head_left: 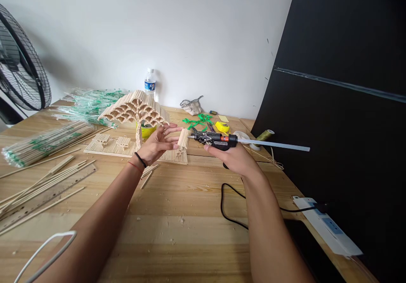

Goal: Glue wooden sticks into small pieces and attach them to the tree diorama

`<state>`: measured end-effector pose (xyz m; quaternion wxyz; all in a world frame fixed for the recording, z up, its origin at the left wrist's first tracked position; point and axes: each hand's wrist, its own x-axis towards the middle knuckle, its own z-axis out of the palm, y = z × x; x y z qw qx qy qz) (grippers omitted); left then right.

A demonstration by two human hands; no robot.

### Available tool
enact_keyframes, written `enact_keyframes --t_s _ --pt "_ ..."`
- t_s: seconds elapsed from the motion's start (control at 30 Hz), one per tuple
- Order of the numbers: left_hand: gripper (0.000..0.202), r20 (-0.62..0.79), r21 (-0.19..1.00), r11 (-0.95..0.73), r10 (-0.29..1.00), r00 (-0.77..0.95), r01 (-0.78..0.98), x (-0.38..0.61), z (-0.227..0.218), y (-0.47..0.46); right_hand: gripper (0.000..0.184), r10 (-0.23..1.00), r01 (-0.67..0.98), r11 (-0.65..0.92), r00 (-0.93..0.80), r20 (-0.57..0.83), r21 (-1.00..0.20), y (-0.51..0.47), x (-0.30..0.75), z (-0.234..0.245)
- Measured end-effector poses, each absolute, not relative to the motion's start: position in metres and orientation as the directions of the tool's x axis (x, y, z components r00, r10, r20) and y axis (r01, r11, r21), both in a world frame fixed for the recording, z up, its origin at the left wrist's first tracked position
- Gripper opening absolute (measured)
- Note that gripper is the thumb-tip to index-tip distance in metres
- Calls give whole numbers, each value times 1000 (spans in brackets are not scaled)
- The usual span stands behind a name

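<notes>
My left hand [160, 141] grips a small stool-like piece made of wooden sticks [183, 139] between thumb and fingers; some fingertips are hidden behind it. My right hand [236, 158] is wrapped round a black hot glue gun [218, 139], with a long clear glue stick [279, 144] jutting from its back. The gun's nozzle points left and meets or nearly meets the stool's right edge. Just left of my left hand stands a stick-built umbrella-shaped roof [136, 105] on a post. Its slatted base [108, 147] carries two small stick pieces, and my left hand covers part of it.
Bundled sticks in plastic [47, 141], loose sticks [60, 177] and a clear ruler [60, 194] lie left. A bottle [150, 82], green ribbon [199, 122] and yellow tape measure [222, 127] sit behind. A black cable [226, 219] and power strip [330, 226] are right; a fan [22, 59] stands left.
</notes>
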<state>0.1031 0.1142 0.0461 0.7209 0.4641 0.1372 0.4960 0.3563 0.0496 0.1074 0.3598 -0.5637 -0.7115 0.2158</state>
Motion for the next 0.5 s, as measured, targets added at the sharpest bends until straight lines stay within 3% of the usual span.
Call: enact_keyframes --t_s 0.23,0.5 --pt "61 266 814 76 832 486 -576 103 46 114 33 935 642 331 -122 334 -691 53 358 105" --pt "62 259 815 88 829 495 -573 103 47 113 34 957 656 240 -35 289 -715 52 359 104"
